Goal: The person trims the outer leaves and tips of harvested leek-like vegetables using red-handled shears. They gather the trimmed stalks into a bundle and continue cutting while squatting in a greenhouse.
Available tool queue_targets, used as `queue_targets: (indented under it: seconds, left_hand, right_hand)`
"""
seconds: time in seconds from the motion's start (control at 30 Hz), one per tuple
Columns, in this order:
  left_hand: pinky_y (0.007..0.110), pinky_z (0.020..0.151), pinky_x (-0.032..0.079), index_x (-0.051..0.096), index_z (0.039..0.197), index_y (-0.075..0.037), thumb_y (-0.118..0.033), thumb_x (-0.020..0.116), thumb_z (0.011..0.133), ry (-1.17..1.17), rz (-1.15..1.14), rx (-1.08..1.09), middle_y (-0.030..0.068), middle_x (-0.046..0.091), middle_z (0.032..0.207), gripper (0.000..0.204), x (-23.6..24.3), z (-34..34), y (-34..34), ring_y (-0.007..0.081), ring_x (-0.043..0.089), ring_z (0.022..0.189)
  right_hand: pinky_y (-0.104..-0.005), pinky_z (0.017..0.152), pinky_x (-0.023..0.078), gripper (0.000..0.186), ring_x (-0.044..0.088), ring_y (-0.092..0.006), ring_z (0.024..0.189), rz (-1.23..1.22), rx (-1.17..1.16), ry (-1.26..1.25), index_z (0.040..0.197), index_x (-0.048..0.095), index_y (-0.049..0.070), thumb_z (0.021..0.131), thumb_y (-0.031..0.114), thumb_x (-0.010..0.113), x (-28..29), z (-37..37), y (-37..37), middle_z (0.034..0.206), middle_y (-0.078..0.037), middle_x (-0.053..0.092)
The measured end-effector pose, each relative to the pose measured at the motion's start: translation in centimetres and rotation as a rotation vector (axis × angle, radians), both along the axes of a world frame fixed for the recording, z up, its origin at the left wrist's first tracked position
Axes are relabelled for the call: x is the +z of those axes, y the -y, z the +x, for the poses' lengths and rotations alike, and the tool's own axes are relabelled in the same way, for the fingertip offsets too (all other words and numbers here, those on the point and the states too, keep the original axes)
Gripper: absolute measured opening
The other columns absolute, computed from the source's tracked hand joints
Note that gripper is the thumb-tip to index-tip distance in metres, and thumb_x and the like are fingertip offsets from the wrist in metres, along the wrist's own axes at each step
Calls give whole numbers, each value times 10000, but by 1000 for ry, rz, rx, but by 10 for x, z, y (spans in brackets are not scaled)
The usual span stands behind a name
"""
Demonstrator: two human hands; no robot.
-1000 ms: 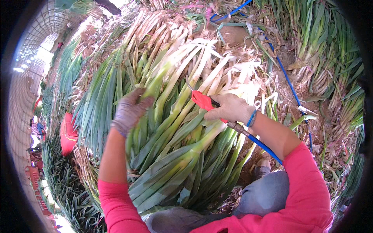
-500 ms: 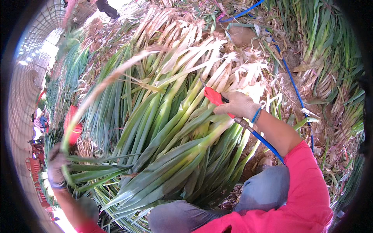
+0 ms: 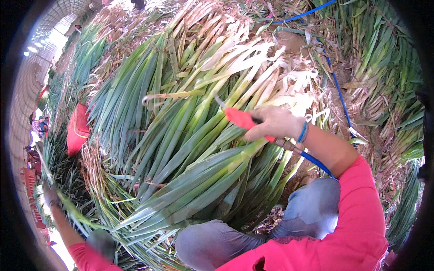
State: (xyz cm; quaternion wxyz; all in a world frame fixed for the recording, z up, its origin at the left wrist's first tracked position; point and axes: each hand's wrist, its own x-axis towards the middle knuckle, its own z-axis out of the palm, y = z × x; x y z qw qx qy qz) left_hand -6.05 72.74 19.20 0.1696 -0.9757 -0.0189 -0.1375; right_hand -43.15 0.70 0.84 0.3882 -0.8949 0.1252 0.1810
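In my right hand, closed round its grip, is a red-orange air blow gun. Its thin metal nozzle points up and left over the onions, and a blue hose runs from its metal fitting beneath my forearm. Far out at the left edge, my gloved left hand is closed on a long green onion, somewhat blurred; leaves trail down toward the heap. Between my hands spreads a thick pile of green onions, pale root ends up and right, green leaves toward my knees.
A red bag-like object lies on the leaves at left. More onions are heaped on the right, beside another stretch of blue hose. Red crates and a person appear beyond the left side. Dry husks litter the ground.
My left hand has swung farther left with the green onion, whose pale end no longer arcs over the pile. The blow gun has tilted slightly; my right hand stays nearly in place.
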Motion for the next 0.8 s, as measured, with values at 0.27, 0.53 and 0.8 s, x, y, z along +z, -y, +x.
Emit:
queue_targets:
  seconds: [0.27,0.53,0.8]
  left_hand:
    - [456,910,505,689,1133,-102,-177,651,878,-381,-408,-947,161,669,1133,269,-194,-121,394,363,632,1030]
    - [493,910,501,638,1174,-93,-282,614,895,-470,-381,-941,222,635,1182,337,-288,-135,536,408,622,1051]
    - [477,991,466,600,1280,-81,-417,646,863,-500,-251,-773,226,614,1257,537,-277,-153,562,399,590,1140]
  right_hand:
    - [-370,769,531,673,681,-245,809,43,28,-75,1153,667,132,689,619,707,-1,16,-16,872,-128,689]
    - [-368,706,534,586,672,-229,702,13,-256,193,1011,715,109,699,605,731,-41,31,59,763,-110,676]
    - [-374,462,466,505,582,-212,472,167,-679,255,777,657,-31,698,454,770,-78,46,138,592,-120,594]
